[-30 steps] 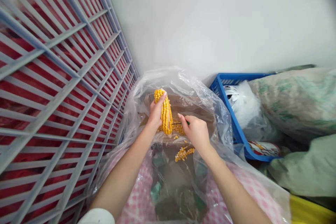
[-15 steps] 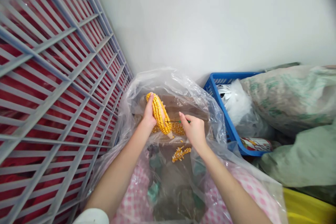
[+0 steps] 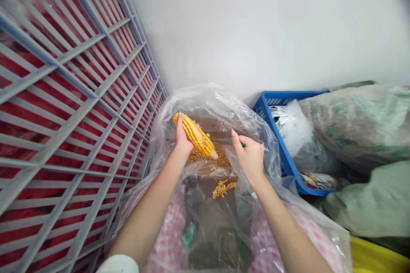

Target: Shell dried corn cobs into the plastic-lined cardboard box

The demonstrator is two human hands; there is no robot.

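Observation:
My left hand (image 3: 183, 138) grips a yellow ear of dried corn (image 3: 194, 136), which lies tilted with its pale tip at lower right. My right hand (image 3: 249, 160) stands apart from the ear, pinching a thin green-handled pick (image 3: 236, 143), mostly hidden by my fingers. Below the ear, loose corn kernels (image 3: 209, 158) lie in a heap on a brown surface inside a clear plastic bag (image 3: 205, 98). A smaller clump of kernels (image 3: 222, 189) rests nearer to me.
A grey metal grille (image 3: 73, 94) with red behind it fills the left side. To the right are a blue plastic crate (image 3: 282, 123) and stuffed sacks (image 3: 358, 123). A white wall (image 3: 256, 21) stands ahead, and pink checked cloth (image 3: 166, 230) lies below the bag.
The ear has turned, its upper end swinging left. My right hand has moved right, away from the ear, and the pick's tip no longer reaches it.

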